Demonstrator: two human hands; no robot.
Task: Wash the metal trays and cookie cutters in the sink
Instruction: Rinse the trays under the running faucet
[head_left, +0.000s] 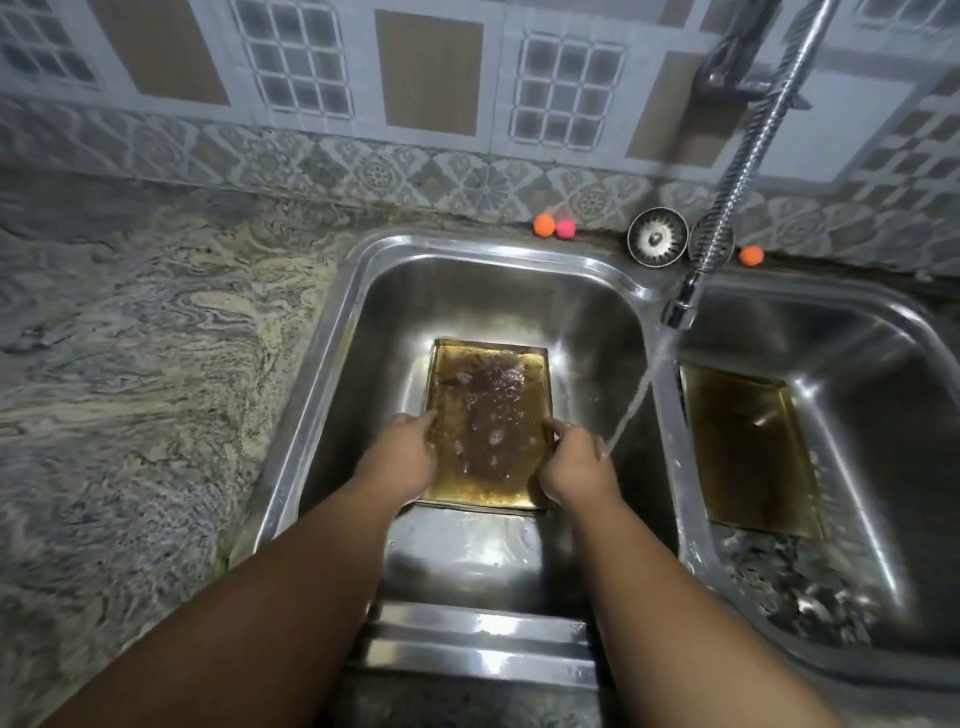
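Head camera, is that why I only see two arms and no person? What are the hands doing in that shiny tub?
Yes. The camera sits on the person's head and looks down, so you see only their arms. The shiny tub is a steel double sink. The left hand and right hand each grip a side edge of a brown-stained metal tray in the left basin. Water from the faucet runs down by the right hand. A second tray lies in the right basin. Behind the sink sit a drain strainer, small orange balls and a pink ball.
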